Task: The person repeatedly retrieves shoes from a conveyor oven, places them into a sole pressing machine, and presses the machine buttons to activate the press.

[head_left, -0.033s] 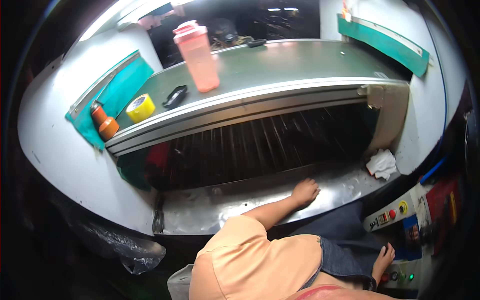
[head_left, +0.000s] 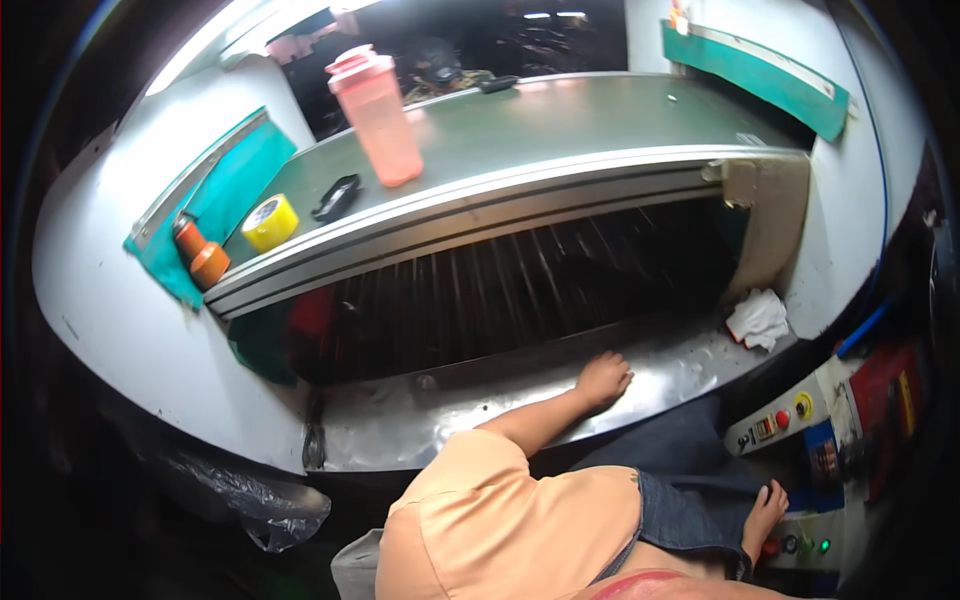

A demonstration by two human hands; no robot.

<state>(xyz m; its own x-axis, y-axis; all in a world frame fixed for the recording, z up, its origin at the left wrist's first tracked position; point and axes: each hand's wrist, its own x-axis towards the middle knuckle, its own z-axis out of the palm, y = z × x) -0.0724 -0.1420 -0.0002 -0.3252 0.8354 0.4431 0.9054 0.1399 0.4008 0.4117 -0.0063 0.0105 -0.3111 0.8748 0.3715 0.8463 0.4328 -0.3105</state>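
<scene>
My left hand [head_left: 605,378] rests on the shiny metal ledge [head_left: 380,425], its fingers curled under and nothing seen in them. At the right, my right hand [head_left: 768,508] lies beside a small control panel [head_left: 812,530] with knobs and a lit green light. Its fingers are stretched and a little apart, holding nothing visible. A pink translucent shaker bottle [head_left: 378,120] stands on the green belt [head_left: 550,118], away from both hands. To its left are a black handheld object [head_left: 336,198] and a roll of yellow tape [head_left: 270,223].
Orange objects [head_left: 205,255] sit by the left teal flap [head_left: 215,185]. A metal rail [head_left: 480,205] edges the belt above a dark opening with hanging strips. A crumpled white cloth or glove [head_left: 760,320] lies at the ledge's right end, near a button panel [head_left: 780,420].
The whole view has shifted slightly, so the bottle and belt appear further left. Both hands keep their places against the ledge and the panel.
</scene>
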